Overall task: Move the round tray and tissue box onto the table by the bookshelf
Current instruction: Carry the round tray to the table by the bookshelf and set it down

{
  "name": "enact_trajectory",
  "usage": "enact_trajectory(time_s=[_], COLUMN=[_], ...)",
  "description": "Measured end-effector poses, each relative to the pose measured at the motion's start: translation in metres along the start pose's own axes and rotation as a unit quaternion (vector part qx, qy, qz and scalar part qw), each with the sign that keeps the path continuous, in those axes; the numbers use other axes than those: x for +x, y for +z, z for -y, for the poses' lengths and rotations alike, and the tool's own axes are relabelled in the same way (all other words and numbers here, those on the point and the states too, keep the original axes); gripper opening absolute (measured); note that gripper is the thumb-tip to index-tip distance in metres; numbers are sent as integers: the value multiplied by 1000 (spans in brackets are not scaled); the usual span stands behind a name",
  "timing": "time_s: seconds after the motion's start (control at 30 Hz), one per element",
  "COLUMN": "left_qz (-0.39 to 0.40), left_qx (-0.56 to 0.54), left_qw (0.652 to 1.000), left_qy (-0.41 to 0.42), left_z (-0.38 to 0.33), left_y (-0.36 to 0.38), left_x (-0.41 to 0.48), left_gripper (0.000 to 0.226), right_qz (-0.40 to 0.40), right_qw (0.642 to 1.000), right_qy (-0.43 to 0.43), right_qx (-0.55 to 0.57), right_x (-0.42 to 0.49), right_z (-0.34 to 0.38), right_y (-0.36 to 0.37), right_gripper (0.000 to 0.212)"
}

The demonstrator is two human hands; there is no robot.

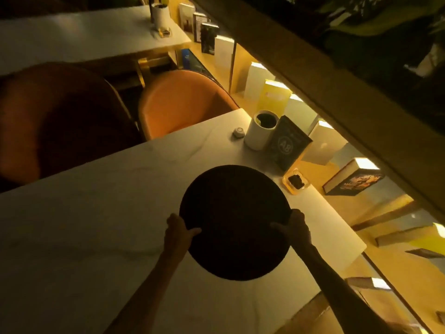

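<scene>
Head view: the round tray (234, 222), dark, sits at lower centre of the frame over the white table (96, 225). The left hand (179, 233) grasps its left rim; the right hand (295, 229) grasps its right rim. A white cylinder (261, 131), a dark card (287, 143) and a small dish (296, 182) stand near the table's right edge, beside the bookshelf (313, 121).

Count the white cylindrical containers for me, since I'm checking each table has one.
2: one white cylindrical container stands on the near table beside the menu card; another is on the far table.
</scene>
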State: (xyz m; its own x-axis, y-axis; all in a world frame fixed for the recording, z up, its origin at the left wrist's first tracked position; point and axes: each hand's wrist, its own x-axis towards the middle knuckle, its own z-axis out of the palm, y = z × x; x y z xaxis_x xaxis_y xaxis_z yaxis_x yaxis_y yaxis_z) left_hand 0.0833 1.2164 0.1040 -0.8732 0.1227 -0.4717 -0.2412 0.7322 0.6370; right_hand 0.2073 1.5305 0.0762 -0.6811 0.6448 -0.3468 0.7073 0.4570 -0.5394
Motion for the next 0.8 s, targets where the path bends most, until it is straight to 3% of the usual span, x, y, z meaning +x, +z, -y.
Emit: enact_trajectory(time_s=[0.33, 0.53, 0.8], left_qz=[42, 50, 23], left_qx=[54, 117, 164], left_qw=[984, 975, 975], left_qy=[-167, -182, -148], left_z=[-21, -21, -48], left_y=[91, 112, 120], left_x=[96, 145, 217], left_gripper=[88, 96, 84], right_qz=[65, 75, 32], right_qw=[995, 990, 993], right_qy=[71, 113, 115], right_qx=[-33, -35, -18], right_x=[124, 160, 211], right_z=[-11, -15, -4], right_y=[40, 62, 77], right_gripper=[63, 59, 66])
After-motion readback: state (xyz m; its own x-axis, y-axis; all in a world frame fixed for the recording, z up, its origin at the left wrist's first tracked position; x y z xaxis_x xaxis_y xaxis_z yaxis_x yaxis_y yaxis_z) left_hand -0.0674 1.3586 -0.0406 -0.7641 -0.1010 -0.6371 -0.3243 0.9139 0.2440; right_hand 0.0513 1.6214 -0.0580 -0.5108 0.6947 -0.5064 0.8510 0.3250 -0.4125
